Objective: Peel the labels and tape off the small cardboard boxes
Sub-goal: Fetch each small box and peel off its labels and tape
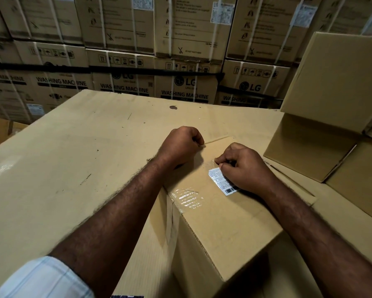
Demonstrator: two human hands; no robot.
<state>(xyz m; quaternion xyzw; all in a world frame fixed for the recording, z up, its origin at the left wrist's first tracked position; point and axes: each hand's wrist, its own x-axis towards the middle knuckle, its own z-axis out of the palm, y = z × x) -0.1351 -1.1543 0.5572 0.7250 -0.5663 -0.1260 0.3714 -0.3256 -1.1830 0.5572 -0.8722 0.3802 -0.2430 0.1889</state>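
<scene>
The white label [220, 181] lies on top of the small box [223, 222], at the near edge of the big carton top [73, 147]. Its long axis runs toward the near right. The right hand [243, 168] is directly over it, with tightly curled fingers picking at its far corner. The left hand [180, 145], a closed fist, braces the box's far edge. Clear tape [187, 197] wraps the near-left corner.
</scene>
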